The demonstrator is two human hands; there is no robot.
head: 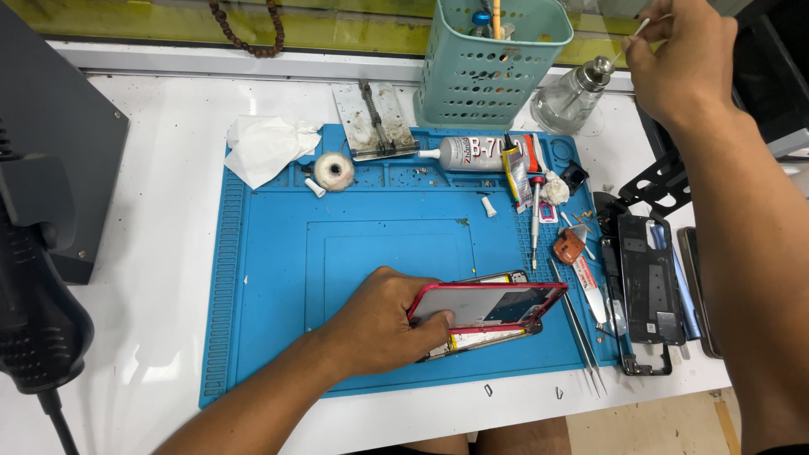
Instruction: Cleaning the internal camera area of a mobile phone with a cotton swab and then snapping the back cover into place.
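My left hand (379,320) rests on the blue work mat (278,253) and grips a red-framed phone (484,305), lifting its screen panel off the opened body beneath. My right hand (687,55) is raised at the far right, pinching a thin white cotton swab (639,29) above a small glass liquid dispenser bottle (573,99).
A teal perforated basket (489,72) stands at the back. A glue tube (468,153), a screwdriver (534,226), tweezers (580,333), a tape roll (334,171), a crumpled tissue (265,145) and a metal clamp plate (372,120) lie on the mat. A dark phone back cover (649,291) lies right. A black heat tool (34,303) sits left.
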